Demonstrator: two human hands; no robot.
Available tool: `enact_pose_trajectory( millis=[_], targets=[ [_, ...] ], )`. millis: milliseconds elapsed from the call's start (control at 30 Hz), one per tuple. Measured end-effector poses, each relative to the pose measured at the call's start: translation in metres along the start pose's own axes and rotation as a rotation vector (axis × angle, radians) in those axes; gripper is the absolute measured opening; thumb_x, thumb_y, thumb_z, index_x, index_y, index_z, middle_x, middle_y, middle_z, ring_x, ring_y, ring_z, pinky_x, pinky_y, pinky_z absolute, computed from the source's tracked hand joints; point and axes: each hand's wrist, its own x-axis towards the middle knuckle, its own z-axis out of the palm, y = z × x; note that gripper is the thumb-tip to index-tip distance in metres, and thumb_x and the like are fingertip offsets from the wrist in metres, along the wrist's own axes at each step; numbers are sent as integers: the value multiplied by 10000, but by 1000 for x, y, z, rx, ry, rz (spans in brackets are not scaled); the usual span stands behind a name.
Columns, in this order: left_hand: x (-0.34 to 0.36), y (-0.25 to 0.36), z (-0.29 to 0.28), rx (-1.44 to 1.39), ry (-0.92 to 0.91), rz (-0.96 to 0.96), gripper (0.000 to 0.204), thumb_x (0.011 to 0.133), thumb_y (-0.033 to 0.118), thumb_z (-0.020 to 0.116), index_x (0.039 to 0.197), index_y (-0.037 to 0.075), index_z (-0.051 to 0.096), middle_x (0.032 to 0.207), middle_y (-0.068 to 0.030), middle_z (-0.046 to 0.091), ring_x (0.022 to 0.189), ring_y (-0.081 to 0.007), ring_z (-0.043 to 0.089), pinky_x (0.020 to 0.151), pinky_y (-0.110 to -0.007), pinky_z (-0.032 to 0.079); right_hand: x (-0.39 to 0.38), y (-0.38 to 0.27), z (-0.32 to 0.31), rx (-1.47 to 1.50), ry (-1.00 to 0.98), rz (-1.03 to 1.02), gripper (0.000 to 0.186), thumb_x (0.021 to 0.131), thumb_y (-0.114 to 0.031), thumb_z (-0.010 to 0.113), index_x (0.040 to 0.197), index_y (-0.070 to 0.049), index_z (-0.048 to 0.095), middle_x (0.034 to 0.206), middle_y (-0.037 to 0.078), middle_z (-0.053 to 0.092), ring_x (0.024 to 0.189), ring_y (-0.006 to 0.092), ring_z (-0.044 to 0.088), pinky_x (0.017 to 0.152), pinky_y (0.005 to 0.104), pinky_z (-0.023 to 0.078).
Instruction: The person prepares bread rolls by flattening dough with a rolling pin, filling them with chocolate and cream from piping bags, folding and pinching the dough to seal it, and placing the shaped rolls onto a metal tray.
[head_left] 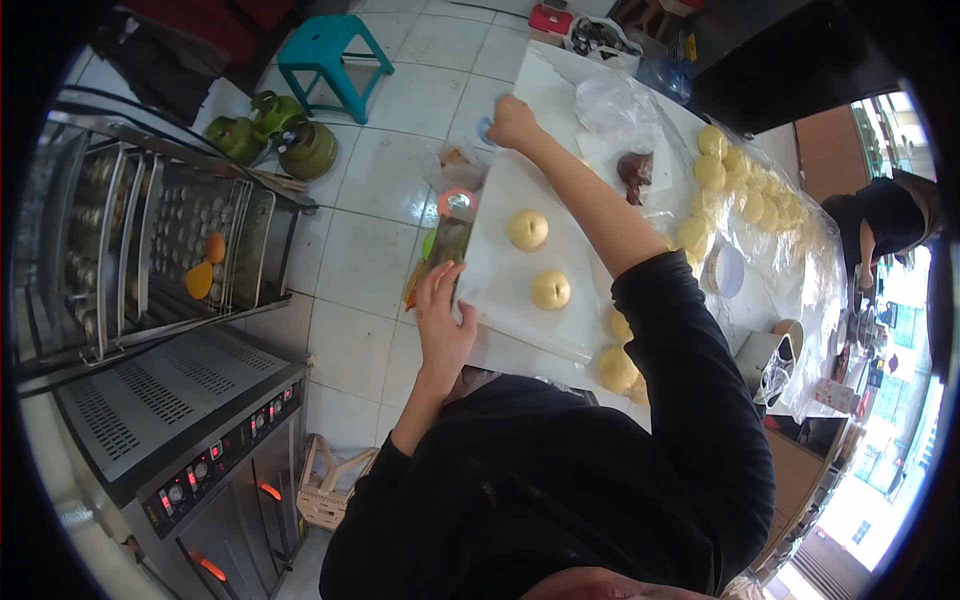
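Note:
Two round pieces of yellow dough (527, 230), each with a small dent on top, sit on a white, smooth sheet (500, 285) in front of me. My left hand (446, 325) is at the sheet's left edge, thumb apart from the stretched fingers. Its fingertips reach the near end of a long, dark, greyish tin (453, 238). With the arm stretched over the table, my right hand (512, 122) is curled closed near the far left table edge. A bluish thing (485, 130) shows beside it; what the fingers hold is hidden.
Many yellow dough balls (755, 190) lie under clear plastic on the right. A brown lump (635, 175) rests beyond the sheet, and a round ring (725, 270) stands nearby. Leftward are a tray rack (150, 240), an oven (180, 420), gas cylinders (305, 148) and a teal stool (325, 45).

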Motion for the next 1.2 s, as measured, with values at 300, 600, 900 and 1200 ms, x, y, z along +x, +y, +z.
enact_pose_trajectory(
  millis=[300,600,900,1200],
  targets=[
    [-28,-65,-72,-6,132,-179,446,577,-88,401,980,55,528,1047,-129,499,1001,-298,454,839,-355,374,-53,36,7,-82,93,151,491,692,-168,561,1065,125,435,1031,267,495,986,358,485,852,380,393],
    [-43,-91,-83,-109,125,-347,419,598,-111,392,954,55,540,957,-101,538,884,-245,533,735,-305,426,-170,13,5,-26,-171,-285,596,582,-74,683,1132,-158,470,1175,167,408,978,351,481,838,376,420],
    [-149,-108,-25,-332,347,-578,298,691,-95,414,938,9,544,892,-70,582,804,-151,556,679,-235,436,-142,61,-23,235,-106,-249,398,597,-87,683,982,-84,584,930,93,586,790,157,553,699,292,473],
    [-187,-99,175,-1225,215,-1165,595,775,212,548,1270,97,239,1031,-95,506,949,-173,490,707,-301,439,-342,56,-74,813,-252,-188,677,555,-182,778,1117,26,464,1108,111,494,994,213,501,797,332,465]
  ],
)
